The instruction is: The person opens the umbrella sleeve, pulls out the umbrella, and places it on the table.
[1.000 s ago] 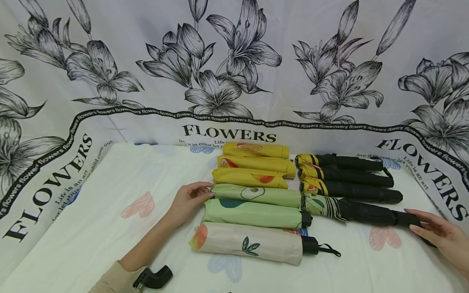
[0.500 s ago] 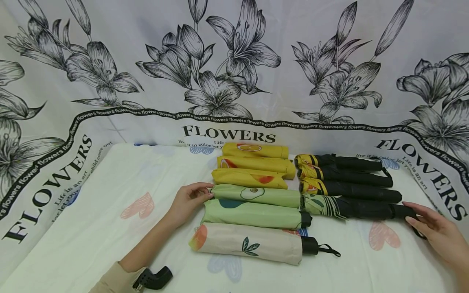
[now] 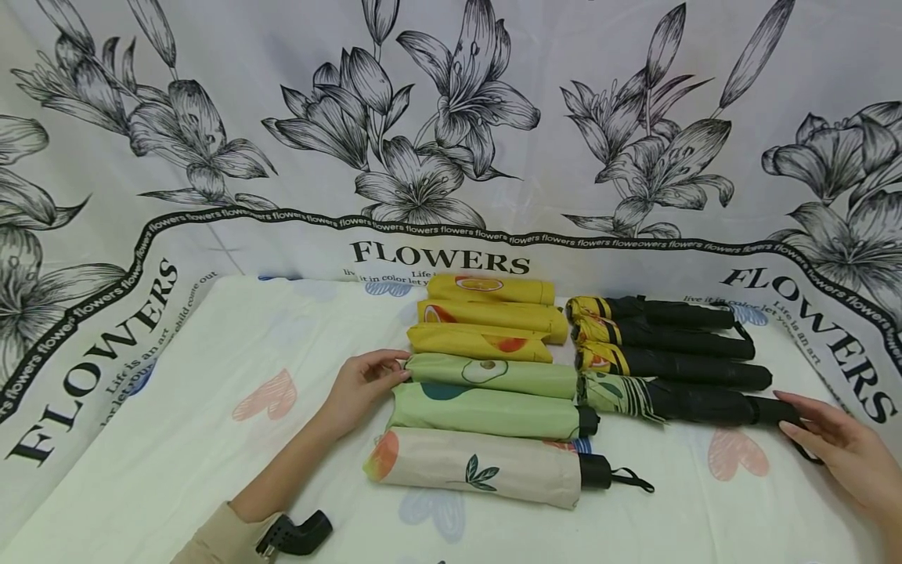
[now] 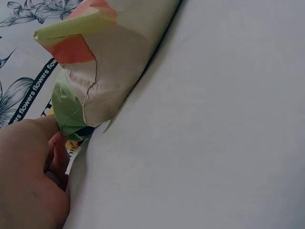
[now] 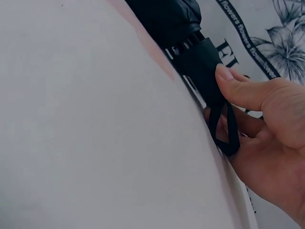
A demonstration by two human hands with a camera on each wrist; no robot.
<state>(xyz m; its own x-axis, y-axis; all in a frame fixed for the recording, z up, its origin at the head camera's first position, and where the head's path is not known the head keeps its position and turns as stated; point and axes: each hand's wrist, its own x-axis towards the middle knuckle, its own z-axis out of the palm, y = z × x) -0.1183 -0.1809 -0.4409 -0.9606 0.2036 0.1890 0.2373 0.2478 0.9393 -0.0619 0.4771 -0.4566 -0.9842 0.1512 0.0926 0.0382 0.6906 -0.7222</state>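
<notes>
My right hand (image 3: 842, 450) pinches the handle (image 3: 770, 410) of the slim black umbrella (image 3: 698, 403) with leafy green fabric tip (image 3: 611, 393), long axis running toward nine o'clock. Adjoining that tip, nearly in line, lies the pale-green, avocado-printed fabric sleeve (image 3: 535, 380), its nine-o'clock end pinched by my left hand (image 3: 365, 393).

We log avocado-print cover (image 3: 493, 372): thin, smooth cloth; umbrella handle (image 5: 201, 67): matt plastic; sheet (image 3: 176, 352): matt, soft-looking cloth.
</notes>
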